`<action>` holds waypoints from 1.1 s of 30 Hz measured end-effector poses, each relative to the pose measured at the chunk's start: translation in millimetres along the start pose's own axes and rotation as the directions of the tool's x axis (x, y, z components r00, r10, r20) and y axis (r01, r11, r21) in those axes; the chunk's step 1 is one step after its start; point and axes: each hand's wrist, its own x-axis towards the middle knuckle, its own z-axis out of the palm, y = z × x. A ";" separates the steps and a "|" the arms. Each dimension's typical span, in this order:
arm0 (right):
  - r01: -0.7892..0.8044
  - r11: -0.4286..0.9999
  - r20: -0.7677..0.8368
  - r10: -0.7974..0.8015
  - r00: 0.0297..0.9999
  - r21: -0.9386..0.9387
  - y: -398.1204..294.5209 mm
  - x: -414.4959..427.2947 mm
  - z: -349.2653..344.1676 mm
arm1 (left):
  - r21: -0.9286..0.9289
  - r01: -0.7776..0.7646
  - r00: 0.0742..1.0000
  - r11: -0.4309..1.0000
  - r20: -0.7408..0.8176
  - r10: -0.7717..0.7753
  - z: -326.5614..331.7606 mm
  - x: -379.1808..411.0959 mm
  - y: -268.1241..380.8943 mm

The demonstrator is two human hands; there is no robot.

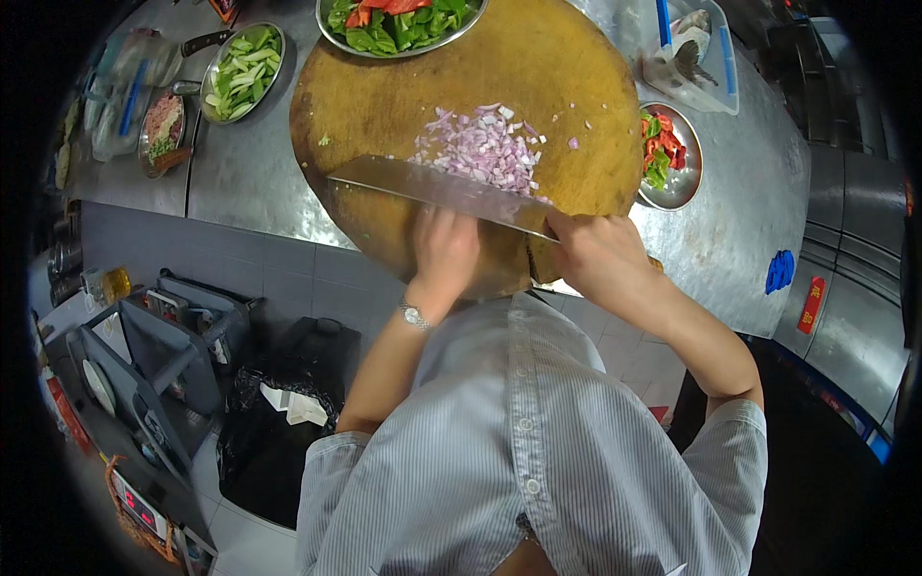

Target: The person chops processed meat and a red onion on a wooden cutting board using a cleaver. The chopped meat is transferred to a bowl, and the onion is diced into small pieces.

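My right hand (pixel 598 248) is closed around the handle end of a broad-bladed kitchen knife (pixel 446 189), a cleaver type. Its blade stretches leftwards across the near part of a round wooden chopping board (pixel 576 86). Diced red onion (pixel 486 147) lies in a loose heap just beyond the blade, with a few bits scattered to the right. My left hand (pixel 445 245), with a metal wristwatch (pixel 414 315) on the wrist, is at the near side of the blade. Its fingertips are hidden, so whether it holds anything does not show.
A metal dish of green leaves and red pieces (pixel 403 25) sits on the board's far edge. Left are a plate of cut greens (pixel 245 72) and a bowl with minced meat (pixel 162 126). Right are a bowl of peppers (pixel 663 155) and a plastic tub with fish (pixel 691 57).
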 end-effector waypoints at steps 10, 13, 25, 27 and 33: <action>-0.059 0.998 0.038 0.057 0.998 0.037 -5.2 3.6 -3.3 | 0.007 -0.012 1.000 1.000 -0.021 0.013 1.5 -2.8 -2.2; -0.046 0.998 0.077 0.042 0.996 0.048 -3.4 -2.1 -1.3 | 0.022 -0.026 0.999 0.999 -0.033 0.027 -1.2 -1.6 -0.2; -0.058 0.994 0.084 0.050 0.995 0.097 -8.5 16.5 -1.9 | 0.000 0.052 0.999 0.999 0.007 -0.052 -9.9 3.5 6.7; -0.060 0.994 0.094 0.051 0.994 0.096 -11.6 14.0 -7.0 | 0.007 0.035 0.998 0.999 -0.055 -0.034 -10.2 2.7 9.3; 0.004 0.995 0.082 -0.012 0.997 0.098 -6.9 20.0 5.2 | 0.007 0.045 0.998 0.999 -0.046 -0.044 -6.9 -0.5 8.0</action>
